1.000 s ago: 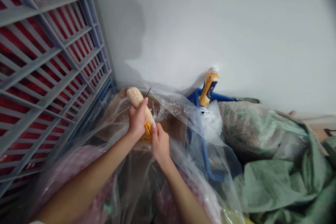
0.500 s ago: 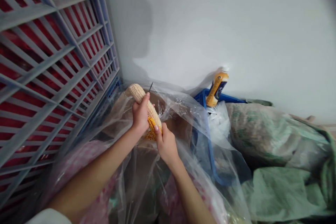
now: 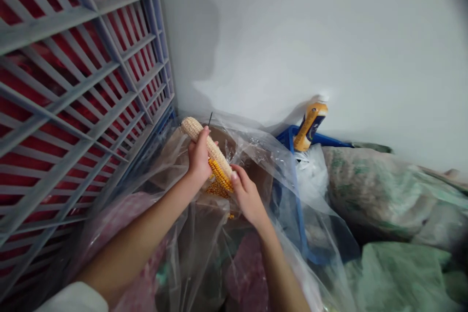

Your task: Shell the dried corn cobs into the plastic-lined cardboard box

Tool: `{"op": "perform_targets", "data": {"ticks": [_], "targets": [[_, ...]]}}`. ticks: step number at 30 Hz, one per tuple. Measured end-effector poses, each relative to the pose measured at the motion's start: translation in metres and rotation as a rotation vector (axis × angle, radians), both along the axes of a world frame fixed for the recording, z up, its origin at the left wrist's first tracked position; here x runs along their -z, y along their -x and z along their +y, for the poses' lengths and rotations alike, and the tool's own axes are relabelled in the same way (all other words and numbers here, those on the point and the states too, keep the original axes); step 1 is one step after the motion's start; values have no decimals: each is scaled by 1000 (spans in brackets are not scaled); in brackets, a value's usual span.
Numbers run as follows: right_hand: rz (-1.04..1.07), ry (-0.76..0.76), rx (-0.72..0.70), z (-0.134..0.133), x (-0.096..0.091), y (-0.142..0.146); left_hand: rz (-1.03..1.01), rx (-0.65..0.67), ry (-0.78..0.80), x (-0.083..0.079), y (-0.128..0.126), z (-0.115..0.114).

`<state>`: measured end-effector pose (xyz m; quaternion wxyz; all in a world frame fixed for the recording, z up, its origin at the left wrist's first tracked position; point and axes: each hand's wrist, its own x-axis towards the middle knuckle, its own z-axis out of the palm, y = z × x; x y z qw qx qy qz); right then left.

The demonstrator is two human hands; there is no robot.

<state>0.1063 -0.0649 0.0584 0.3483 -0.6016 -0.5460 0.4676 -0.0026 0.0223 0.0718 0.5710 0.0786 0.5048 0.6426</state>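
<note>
A corn cob (image 3: 204, 140) is held slanted over a bag lined with clear plastic (image 3: 256, 156). Its upper part is bare and pale; yellow kernels remain on the lower end. My left hand (image 3: 199, 158) is wrapped round the middle of the cob, and a thin dark spike shows just above its thumb. My right hand (image 3: 246, 195) grips the lower, kernelled end with the thumb pressed on the kernels. Loose yellow kernels (image 3: 215, 189) are dropping below the cob into the bag.
A grey slatted crate wall (image 3: 73, 83) with red behind it stands at the left. A white wall (image 3: 310, 34) is at the back. An orange bottle (image 3: 310, 124) leans in a blue basket (image 3: 292, 165). Green woven sacks (image 3: 383, 190) lie at the right.
The cob has been turned and lowered a little, more rows of yellow kernels face the camera, and loose kernels are falling. My right hand has shifted right along the lower end.
</note>
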Motion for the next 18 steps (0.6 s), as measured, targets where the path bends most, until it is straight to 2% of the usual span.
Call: {"op": "perform_targets", "data": {"ticks": [3,7,10,13,16,18], "targets": [[-182,-31,-91,-4,-1,4,5,-6,1,2,1,2],[-205,-38,-19,-8,6,13,16,2,3,4,0,2],[-95,-16,62,-8,11,15,17,20,-12,2,-2,0],[87,74,109,-6,9,12,-4,53,-36,-2,-4,-2],[276,199,42,-3,1,5,-49,60,-29,-5,-2,-2],[308,202,-1,-2,-4,0,-60,28,-14,-5,1,1]]}}
